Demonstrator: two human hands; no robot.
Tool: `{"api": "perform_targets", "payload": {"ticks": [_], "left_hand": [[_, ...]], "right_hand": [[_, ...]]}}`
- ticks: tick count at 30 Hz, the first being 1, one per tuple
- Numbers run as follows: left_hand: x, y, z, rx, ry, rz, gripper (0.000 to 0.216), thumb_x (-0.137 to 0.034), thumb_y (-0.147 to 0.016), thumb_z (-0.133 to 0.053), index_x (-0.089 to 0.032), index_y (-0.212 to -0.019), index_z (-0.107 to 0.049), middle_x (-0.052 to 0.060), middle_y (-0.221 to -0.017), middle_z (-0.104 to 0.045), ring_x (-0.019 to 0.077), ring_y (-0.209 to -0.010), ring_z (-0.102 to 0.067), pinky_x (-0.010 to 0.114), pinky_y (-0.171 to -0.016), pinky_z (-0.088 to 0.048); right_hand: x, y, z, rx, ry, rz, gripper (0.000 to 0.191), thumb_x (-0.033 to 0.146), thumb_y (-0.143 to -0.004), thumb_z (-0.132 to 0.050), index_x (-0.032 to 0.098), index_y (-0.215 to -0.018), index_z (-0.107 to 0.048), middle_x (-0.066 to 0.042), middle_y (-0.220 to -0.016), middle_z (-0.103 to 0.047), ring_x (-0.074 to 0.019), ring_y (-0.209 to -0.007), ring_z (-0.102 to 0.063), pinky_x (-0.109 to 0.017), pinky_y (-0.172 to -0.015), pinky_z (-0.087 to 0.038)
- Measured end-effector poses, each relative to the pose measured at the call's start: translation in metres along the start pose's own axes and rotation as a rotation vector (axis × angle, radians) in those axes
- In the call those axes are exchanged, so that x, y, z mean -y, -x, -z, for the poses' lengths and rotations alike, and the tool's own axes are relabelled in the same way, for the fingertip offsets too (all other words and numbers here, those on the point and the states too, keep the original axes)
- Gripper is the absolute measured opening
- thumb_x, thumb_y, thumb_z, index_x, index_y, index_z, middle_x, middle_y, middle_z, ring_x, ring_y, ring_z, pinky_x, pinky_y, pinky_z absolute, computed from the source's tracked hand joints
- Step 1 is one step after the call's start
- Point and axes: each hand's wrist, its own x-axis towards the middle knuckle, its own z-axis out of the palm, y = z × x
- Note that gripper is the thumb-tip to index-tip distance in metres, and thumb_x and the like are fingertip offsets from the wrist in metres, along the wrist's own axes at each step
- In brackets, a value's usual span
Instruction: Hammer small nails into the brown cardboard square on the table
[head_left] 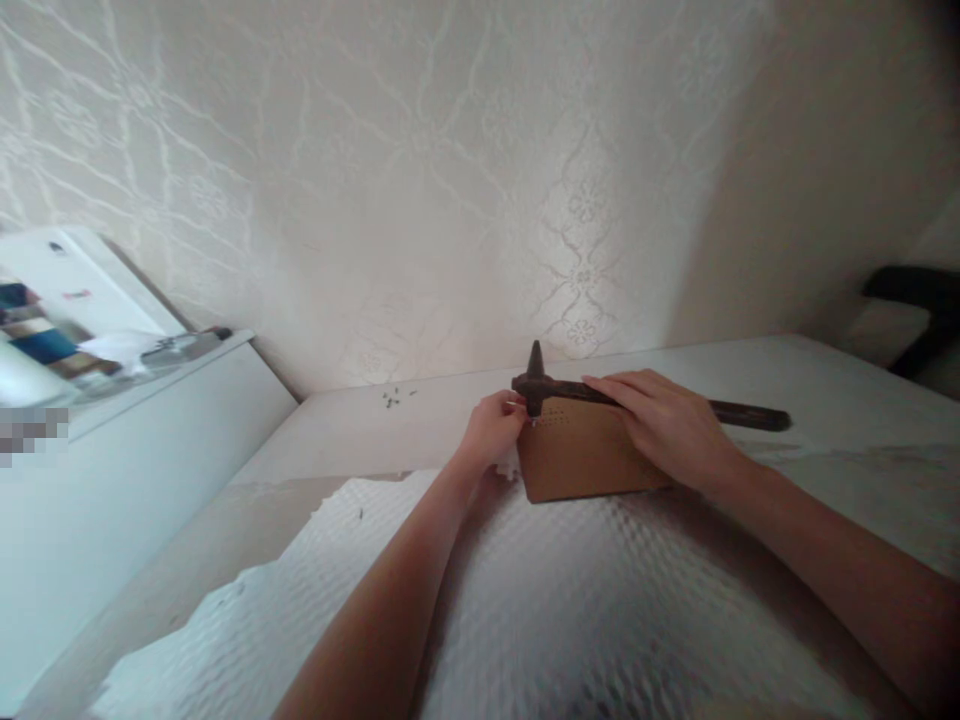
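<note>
My right hand (671,425) is wrapped round the dark handle of a hammer (577,391), and it also rests over the right part of a brown board (585,465). The hammer's head is at the board's upper left corner, its pointed end up and its face down. Right beside that face, my left hand (495,430) has its fingers pinched at the board's left edge. A small shiny nail (534,422) shows under the hammer face by these fingertips, partly hidden. Short rows of dark dots run along the upper part of the board.
Several small nails (392,398) lie scattered on the white tabletop (337,430) to the left. Crinkled bubble wrap (300,570) spreads in front, with one small piece on it. A patterned wall (420,220) stands behind. A white cabinet (150,470) carries assorted items at left; a dark object (911,300) is far right.
</note>
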Motion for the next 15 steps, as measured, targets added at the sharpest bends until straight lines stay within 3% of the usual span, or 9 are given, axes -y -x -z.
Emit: {"api": "perform_targets", "payload": {"ticks": [15], "left_hand": [[0.0045,-0.0004,-0.0035,0.028,0.023,-0.064,0.028,-0.007,-0.067,-0.061,-0.013,-0.094,-0.064,0.006,-0.081,-0.070,0.0169,-0.079,-0.065,0.025,-0.072,-0.048]], "right_hand": [[-0.0011,0.0003,-0.0003,-0.047,0.037,-0.012,0.044,0.002,-0.083,-0.041,0.015,-0.122,-0.057,-0.008,-0.108,-0.065,-0.0231,-0.095,-0.059,-0.035,-0.076,-0.050]]}}
